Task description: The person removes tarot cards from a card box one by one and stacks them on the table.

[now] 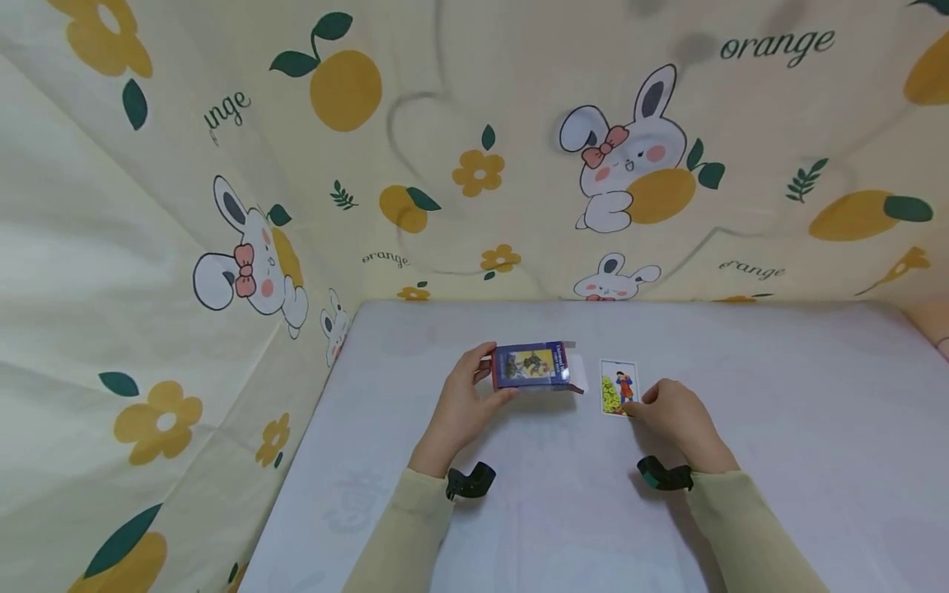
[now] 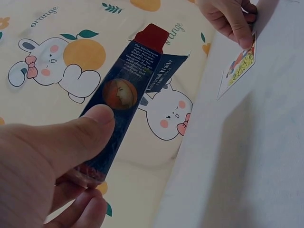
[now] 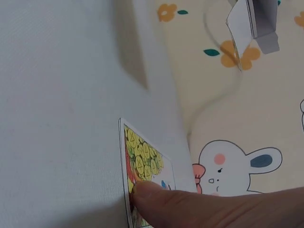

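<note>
My left hand (image 1: 463, 403) grips a dark blue tarot card box (image 1: 530, 366) by its left end, thumb along the near narrow side. The box is raised off the table, its flaps folded out at the right end. In the left wrist view, the box's narrow side (image 2: 126, 76) shows printed text and a round face picture. To the right of the box, my right hand (image 1: 682, 420) pinches a tarot card (image 1: 619, 383) at its lower right corner. The thumb (image 3: 156, 199) lies over the card's face, which has a figure and yellow discs; the fingers behind are hidden.
A white-covered table (image 1: 549, 511) lies under both hands. Behind and to the left hangs a cream cloth (image 1: 460, 99) printed with rabbits and oranges. Each wrist carries a black camera band (image 1: 470, 480). At the far right edge, part of a bare limb (image 1: 930, 321) shows.
</note>
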Demonstrator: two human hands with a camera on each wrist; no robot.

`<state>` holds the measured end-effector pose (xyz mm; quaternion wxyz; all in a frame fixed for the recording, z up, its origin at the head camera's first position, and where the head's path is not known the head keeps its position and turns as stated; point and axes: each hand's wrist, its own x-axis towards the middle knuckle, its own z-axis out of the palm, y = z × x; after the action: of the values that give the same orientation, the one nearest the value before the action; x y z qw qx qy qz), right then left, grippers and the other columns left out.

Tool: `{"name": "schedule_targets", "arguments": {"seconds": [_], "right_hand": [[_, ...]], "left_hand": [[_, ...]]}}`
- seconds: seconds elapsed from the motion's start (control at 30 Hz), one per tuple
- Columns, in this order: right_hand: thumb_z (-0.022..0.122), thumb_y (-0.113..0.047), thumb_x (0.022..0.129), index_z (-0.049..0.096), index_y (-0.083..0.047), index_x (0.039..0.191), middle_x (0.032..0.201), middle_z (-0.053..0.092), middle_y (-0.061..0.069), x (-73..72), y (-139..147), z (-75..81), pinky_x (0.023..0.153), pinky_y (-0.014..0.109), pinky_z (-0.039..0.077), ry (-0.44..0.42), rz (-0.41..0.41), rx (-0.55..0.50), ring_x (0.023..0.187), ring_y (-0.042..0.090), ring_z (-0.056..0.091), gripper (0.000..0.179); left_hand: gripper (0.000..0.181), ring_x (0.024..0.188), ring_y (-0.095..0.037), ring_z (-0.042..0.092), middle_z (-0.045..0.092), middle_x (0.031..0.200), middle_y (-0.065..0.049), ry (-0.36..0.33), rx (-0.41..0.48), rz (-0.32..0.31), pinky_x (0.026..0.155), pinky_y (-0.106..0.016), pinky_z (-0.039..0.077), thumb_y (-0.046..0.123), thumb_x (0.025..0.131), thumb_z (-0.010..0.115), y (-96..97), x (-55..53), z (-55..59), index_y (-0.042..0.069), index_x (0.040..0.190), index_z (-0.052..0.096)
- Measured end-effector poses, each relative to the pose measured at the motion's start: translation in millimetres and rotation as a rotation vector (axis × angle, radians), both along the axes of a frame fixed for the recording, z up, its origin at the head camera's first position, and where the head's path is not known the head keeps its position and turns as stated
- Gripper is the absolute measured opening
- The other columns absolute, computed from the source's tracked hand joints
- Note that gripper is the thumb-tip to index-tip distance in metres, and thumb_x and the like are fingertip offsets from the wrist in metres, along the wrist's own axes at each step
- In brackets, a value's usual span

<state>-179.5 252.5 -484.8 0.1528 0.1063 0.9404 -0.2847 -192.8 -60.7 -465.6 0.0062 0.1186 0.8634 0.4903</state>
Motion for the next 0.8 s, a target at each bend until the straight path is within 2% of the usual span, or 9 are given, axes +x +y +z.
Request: {"name": "schedule_targets", "arguments": {"seconds": [0.17,0.6,0.67,0.8], "right_hand": [[0.074,-0.033,0.085,0.056,0.007,0.100,0.088,0.057,0.017,-1.8,1,-1.4,0.063,0.035,0.045,0.006,0.003,-0.007,0.080,0.031,0.050,0.046],[0.073,-0.031,0.086,0.054,0.005,0.101,0.089,0.058,0.017,-3.3,0,-0.2,0.063,0.035,0.046,0.033,0.004,-0.044,0.080,0.030,0.051,0.043],[0.070,-0.033,0.088,0.053,0.005,0.104,0.092,0.058,0.017,-2.9,-1,2.3,0.064,0.034,0.047,0.069,-0.005,-0.070,0.082,0.030,0.052,0.045],[0.064,-0.051,0.089,0.050,0.001,0.118,0.105,0.059,0.018,-3.5,-5,10.2,0.069,0.034,0.052,0.150,-0.030,-0.186,0.090,0.030,0.056,0.061]], "left_hand": [[0.077,0.122,-0.015,0.050,0.045,0.141,0.000,-0.029,0.001,0.009,0.102,-0.025,0.045,0.026,0.082,0.080,0.7,-0.3,1.5,0.020,0.146,0.038],[0.078,0.122,-0.015,0.049,0.044,0.141,0.000,-0.035,0.004,0.006,0.101,-0.024,0.045,0.028,0.081,0.080,0.9,-0.6,1.5,0.020,0.147,0.038],[0.078,0.122,-0.015,0.049,0.044,0.141,0.000,-0.038,0.013,0.003,0.102,-0.027,0.046,0.027,0.081,0.080,1.1,-0.5,1.2,0.020,0.147,0.038],[0.078,0.123,-0.017,0.050,0.044,0.141,-0.002,-0.033,0.025,-0.007,0.103,-0.034,0.046,0.026,0.081,0.080,1.4,-0.2,0.2,0.020,0.146,0.038]]}}
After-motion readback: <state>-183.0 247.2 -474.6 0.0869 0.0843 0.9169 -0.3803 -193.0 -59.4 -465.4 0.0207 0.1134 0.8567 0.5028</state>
